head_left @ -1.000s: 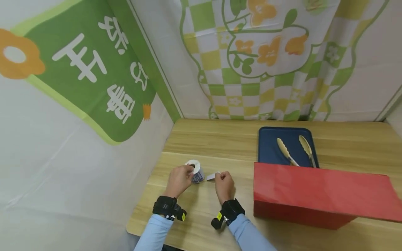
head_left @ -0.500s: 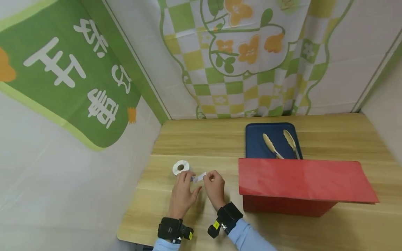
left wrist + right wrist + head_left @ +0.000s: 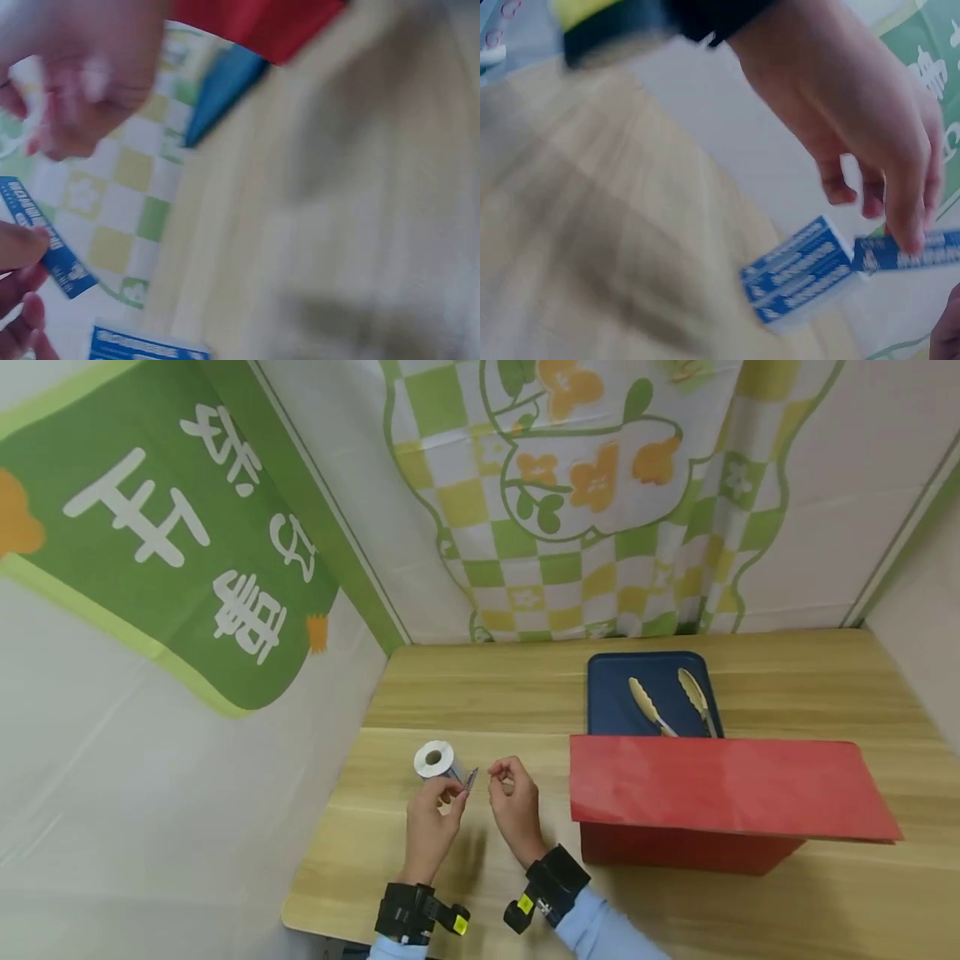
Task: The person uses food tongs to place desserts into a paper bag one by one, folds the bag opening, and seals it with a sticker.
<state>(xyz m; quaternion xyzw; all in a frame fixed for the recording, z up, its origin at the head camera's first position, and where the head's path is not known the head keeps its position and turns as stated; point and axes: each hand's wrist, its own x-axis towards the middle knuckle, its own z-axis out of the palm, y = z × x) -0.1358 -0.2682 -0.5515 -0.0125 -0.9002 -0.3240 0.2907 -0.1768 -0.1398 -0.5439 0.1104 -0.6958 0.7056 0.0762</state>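
Observation:
In the head view, my left hand (image 3: 431, 839) pinches a small blue label (image 3: 471, 778) between thumb and fingers. White print shows on that label (image 3: 45, 236) in the left wrist view. A roll of labels (image 3: 427, 761), white on its end and blue with white lettering round its side, stands on the table just beyond the left hand. My right hand (image 3: 517, 806) hovers to the right of the label, apart from it. Its fingers are loosely bent, and I see nothing between them. The left fingers cover part of the label.
A red box (image 3: 720, 785) with an overhanging top stands to the right of the hands. Behind it lies a blue tray (image 3: 607, 693) bearing tongs (image 3: 651, 706). The wooden table (image 3: 495, 693) meets a white wall at the left.
The right hand held the white-backed label a second ago and has let go. The left hand moved off the roll and now holds the label, turned so that its blue side shows.

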